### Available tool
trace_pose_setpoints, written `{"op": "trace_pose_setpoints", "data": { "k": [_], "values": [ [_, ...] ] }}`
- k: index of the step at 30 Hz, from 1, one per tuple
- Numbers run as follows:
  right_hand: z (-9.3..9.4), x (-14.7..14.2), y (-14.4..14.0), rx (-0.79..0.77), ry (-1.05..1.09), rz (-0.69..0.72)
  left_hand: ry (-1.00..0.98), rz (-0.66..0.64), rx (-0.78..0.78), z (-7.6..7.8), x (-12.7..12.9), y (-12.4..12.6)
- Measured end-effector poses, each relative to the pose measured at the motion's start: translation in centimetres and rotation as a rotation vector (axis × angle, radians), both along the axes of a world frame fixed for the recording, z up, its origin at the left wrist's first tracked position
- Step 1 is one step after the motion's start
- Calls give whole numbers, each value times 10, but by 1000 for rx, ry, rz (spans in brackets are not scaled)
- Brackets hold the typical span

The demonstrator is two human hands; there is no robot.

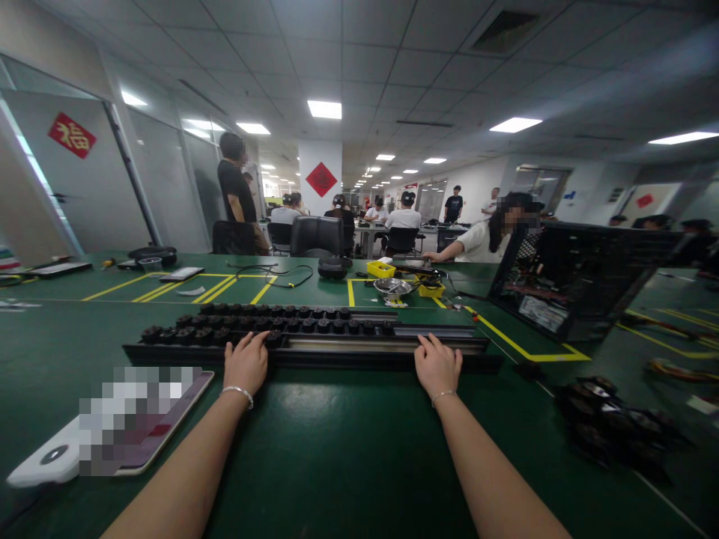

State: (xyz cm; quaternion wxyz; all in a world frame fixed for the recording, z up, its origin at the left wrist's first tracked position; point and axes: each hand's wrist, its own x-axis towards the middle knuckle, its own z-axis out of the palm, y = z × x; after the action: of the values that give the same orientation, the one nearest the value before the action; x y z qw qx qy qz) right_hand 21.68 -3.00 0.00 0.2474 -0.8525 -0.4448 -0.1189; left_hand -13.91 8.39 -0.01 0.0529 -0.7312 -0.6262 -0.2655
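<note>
Long black channel rails [348,359] lie side by side across the green table in front of me. Rows of small round black parts [216,335] sit in their left and middle stretches. My left hand [246,365] rests over the nearest rail, fingers spread, with the fingertips by the last round part of its row. Further right, my right hand [437,367] lies on the same rail beside a bare metallic stretch, its fingers apart. Neither thumb's contact with the rail shows clearly. Both wrists wear thin bracelets.
A phone [180,419] and a white device [50,457] lie front left. Black parts [612,427] are heaped at right. Behind stand an open computer case [578,284], a metal bowl [393,288] and a yellow bin [380,269]. A co-worker [477,243] leans across the far side.
</note>
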Motion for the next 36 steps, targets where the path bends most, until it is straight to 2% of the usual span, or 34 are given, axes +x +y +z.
{"op": "trace_pose_setpoints", "data": {
  "k": [11, 36],
  "values": [
    [3, 0, -1, -33, 3, 12, -18, -8, -18, 3, 0, -3],
    [3, -2, -2, 6, 8, 6, -32, -24, -71, 6, 4, -6]
  ]
}}
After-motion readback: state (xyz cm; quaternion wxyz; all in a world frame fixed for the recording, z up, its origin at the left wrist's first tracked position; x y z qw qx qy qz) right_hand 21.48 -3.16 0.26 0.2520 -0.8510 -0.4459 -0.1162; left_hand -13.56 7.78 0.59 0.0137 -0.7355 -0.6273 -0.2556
